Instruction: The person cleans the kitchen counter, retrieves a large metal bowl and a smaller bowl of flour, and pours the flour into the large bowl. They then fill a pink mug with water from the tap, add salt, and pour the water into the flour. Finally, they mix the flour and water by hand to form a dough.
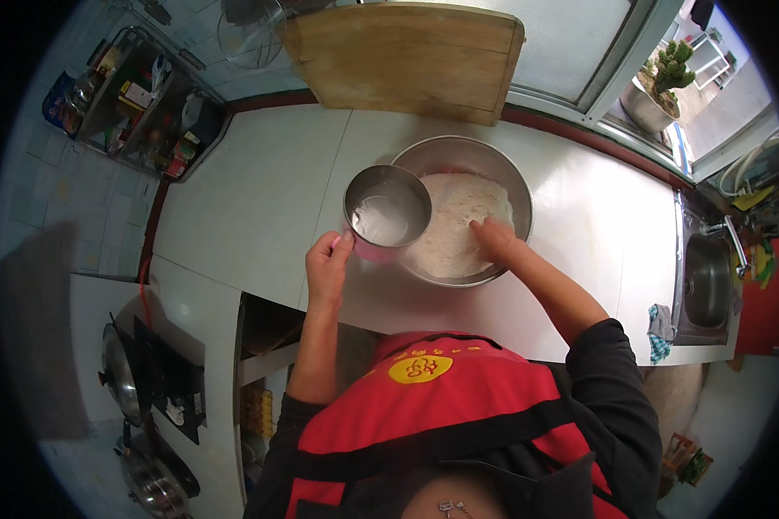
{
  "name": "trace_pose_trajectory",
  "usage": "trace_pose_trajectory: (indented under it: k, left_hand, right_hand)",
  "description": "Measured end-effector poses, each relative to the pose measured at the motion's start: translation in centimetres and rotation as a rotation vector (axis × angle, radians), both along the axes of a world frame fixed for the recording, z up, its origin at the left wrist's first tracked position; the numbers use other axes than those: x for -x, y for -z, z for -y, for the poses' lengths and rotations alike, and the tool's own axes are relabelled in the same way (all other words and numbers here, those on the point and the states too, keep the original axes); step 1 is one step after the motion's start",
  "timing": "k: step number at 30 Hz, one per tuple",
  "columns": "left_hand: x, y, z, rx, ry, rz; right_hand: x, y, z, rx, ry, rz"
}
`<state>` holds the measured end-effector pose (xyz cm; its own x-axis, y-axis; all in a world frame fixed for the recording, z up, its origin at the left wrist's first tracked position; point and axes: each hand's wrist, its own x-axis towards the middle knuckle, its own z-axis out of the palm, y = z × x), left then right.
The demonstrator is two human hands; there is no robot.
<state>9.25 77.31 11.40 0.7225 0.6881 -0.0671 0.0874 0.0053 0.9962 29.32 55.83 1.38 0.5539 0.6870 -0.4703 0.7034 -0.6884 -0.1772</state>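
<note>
My left hand (pixel 328 266) grips the handle of a large pink metal mug (pixel 374 252). A pale, cloudy-looking liquid (pixel 389 214) lies inside the mug, which hangs over the left rim of a wide stainless steel basin (pixel 526 194). The basin stands on the white counter and holds a heap of off-white flour (pixel 454 207). My right hand (pixel 495 239) reaches in from the right, its fingertips pressed into the flour. Part of the basin's left side is hidden behind the mug.
A large wooden board (pixel 406 61) leans on the wall behind the basin. At left are a rack of seasonings (pixel 143 104), a wok (pixel 120 370) and a steel pot (pixel 156 483). A sink (pixel 707 279) with a cloth (pixel 660 331) beside it is at right. A potted cactus (pixel 675 68) stands by the window.
</note>
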Motion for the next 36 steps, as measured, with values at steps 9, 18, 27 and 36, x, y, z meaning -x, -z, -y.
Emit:
trace_pose_trajectory:
  k: [9, 18, 27, 36]
  left_hand:
    - [1.0, -0.2, -0.7, 0.024, -0.019, 0.012]
    - [1.3, -1.2, -1.1, 0.074, -0.045, 0.042]
    - [1.1, -0.8, -0.9, 0.090, -0.028, 0.071]
    - [1.0, -1.3, -0.4, 0.071, -0.035, 0.027]
  right_hand:
    - [0.4, 3.8, -7.2, -0.436, 0.088, -0.257]
    - [0.8, 2.8, -11.2, -0.378, 0.208, 0.134]
    - [2.2, 0.1, -2.5, -0.118, -0.416, 0.057]
    - [-0.1, 2.6, -6.6, -0.265, 0.232, 0.145]
